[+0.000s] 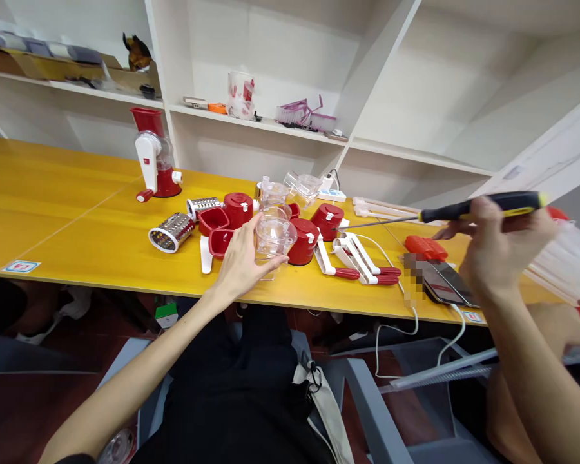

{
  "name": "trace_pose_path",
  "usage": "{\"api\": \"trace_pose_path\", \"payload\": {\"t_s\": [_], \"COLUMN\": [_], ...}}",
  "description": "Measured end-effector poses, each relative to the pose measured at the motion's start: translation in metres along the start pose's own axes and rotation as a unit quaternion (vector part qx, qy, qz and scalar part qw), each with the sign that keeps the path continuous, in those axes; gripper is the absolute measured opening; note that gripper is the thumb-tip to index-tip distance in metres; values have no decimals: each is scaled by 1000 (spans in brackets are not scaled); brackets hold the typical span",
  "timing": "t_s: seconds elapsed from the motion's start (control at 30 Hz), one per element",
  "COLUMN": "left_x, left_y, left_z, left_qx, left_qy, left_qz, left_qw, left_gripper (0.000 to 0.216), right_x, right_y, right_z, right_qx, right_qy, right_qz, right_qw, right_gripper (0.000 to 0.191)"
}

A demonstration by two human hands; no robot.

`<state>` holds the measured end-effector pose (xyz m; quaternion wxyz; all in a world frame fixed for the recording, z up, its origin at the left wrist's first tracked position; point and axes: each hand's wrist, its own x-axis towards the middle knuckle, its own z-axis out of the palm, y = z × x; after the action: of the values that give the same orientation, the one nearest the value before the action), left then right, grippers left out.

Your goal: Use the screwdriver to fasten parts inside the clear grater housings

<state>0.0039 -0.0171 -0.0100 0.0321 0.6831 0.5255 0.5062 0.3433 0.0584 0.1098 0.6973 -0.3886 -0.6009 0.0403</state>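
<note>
My left hand (244, 261) has its thumb and fingers around a transparent plastic housing (274, 237) above the table's front edge. In my right hand (500, 248), raised at the right, is a screwdriver (478, 206) with a black and yellow handle; its long shaft points left toward the red parts. Around the housing stand red round bases (303, 241) and red hoppers (212, 220). Crank handles (350, 254), white with red grips, lie between my hands. Metal grater drums (173, 232) rest to the left. Behind the housing are more transparent housings (302, 187).
An assembled rotary grater (157, 154) stands at the left back of the yellow table (77, 225). Orange-red pieces (425, 248) lie near a phone (447, 283) with white cables. White shelves (270, 125) rise behind. Another person's arm (551, 325) reaches in at right.
</note>
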Motion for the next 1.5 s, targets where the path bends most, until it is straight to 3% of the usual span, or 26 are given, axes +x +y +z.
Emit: {"api": "trace_pose_path", "payload": {"t_s": [0.13, 0.27, 0.4, 0.6, 0.73, 0.9, 1.13, 1.37, 1.43, 1.5], "left_x": [0, 2, 5, 2, -1, -3, -7, -10, -9, -7], "left_y": [-1, 1, 1, -1, 1, -4, -9, -9, -11, -13], "left_z": [-2, -8, -9, -4, 0, 8, 19, 29, 29, 27], "left_qx": [-2, -33, -76, -57, -40, -29, -1, 31, 25, 14], "left_qy": [-1, -5, -7, 6, 12, 35, 32, 99, 108, 102], "left_qz": [-2, 5, -9, -20, -10, 6, 76, 111, 132, 144], "left_qw": [1000, 999, 997, 998, 999, 999, 997, 988, 985, 984], "left_gripper": [89, 77, 75, 74, 75, 77, 105, 96, 92, 89], "right_x": [9, 10, 12, 28, 37, 43, 51, 41, 39, 35], "right_y": [-39, -82, -104, -100, -100, -109, -135, -147, -148, -149], "right_z": [20, 55, 95, 132, 141, 150, 171, 179, 177, 175], "right_qx": [104, 190, 192, 271, 296, 272, 240, 244, 252, 284], "right_qy": [61, -5, -155, -189, -207, -282, -391, -421, -413, -378], "right_qz": [-16, -5, -86, -62, -62, -87, -113, -202, -199, -152], "right_qw": [993, 982, 965, 942, 930, 916, 882, 850, 852, 868], "right_gripper": [39, 14, 23, 58, 63, 62, 49, 50, 48, 41]}}
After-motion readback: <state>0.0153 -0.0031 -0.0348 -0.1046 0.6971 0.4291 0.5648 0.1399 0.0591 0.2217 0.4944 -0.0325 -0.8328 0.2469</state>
